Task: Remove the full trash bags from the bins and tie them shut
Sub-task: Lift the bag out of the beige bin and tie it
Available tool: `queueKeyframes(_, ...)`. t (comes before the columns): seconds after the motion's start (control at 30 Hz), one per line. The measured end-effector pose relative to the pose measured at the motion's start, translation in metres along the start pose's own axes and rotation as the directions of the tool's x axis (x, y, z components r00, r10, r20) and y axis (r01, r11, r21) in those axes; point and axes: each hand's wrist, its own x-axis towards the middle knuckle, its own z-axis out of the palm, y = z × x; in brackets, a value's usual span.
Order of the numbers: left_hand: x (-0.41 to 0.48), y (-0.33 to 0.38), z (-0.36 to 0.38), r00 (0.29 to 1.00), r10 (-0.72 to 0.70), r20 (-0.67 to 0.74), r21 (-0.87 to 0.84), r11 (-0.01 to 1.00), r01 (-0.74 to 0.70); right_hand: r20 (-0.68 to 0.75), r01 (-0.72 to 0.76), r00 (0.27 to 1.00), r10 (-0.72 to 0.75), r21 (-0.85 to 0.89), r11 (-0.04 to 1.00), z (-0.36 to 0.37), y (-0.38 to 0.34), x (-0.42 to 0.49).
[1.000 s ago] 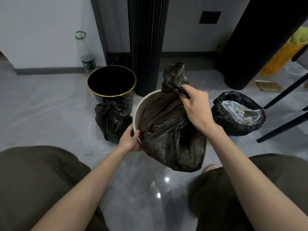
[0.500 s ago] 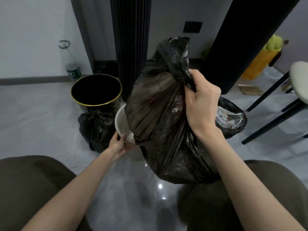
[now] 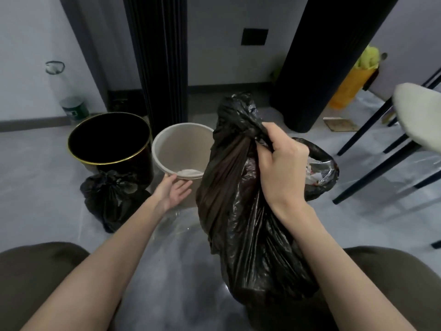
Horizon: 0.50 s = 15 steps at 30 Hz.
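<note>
My right hand (image 3: pixel 281 163) grips the gathered neck of a full black trash bag (image 3: pixel 241 211), which hangs in front of my right knee, clear of its bin. The beige bin (image 3: pixel 164 142) it came from stands unlined just left of the bag. My left hand (image 3: pixel 173 191) is open, palm up, at the bin's near rim. A black bin with a gold rim (image 3: pixel 109 139) stands farther left, with a tied black bag (image 3: pixel 112 197) on the floor in front of it. Behind the held bag a third bin with a full open black bag (image 3: pixel 322 168) shows partly.
Grey glossy floor (image 3: pixel 35 187). A ribbed black column (image 3: pixel 158 56) and a black cylinder (image 3: pixel 327 60) stand at the back. A plastic bottle (image 3: pixel 69 96) is by the wall at left. Chair legs (image 3: pixel 372 144) and a pale seat are at right, a yellow bag (image 3: pixel 350 84) beyond.
My right hand lifted the bag out of the beige bin and carried it right and toward me. My left hand let go of the bin's rim and opened.
</note>
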Motion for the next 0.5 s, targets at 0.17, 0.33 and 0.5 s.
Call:
queueKeyframes(0.17, 0.011, 0.007, -0.001, 0.995, -0.092, 0.029, 0.143, 0.986, 0.086, 0.174, -0.074, 0.982, 0.072, 0.001, 0.997, 0.017, 0.015, -0.012)
queueKeyframes(0.33, -0.019, 0.015, -0.005, 0.989, -0.146, 0.012, 0.395, 0.909, 0.13, 0.288, -0.131, 0.95, 0.121, 0.016, 0.991, 0.03, 0.02, -0.02)
queueKeyframes(0.5, -0.057, 0.028, -0.017, 0.998, 0.02, -0.062, 0.568, 0.823, 0.019, 0.493, -0.078, 0.868, 0.058, 0.02, 0.997, 0.036, 0.01, -0.03)
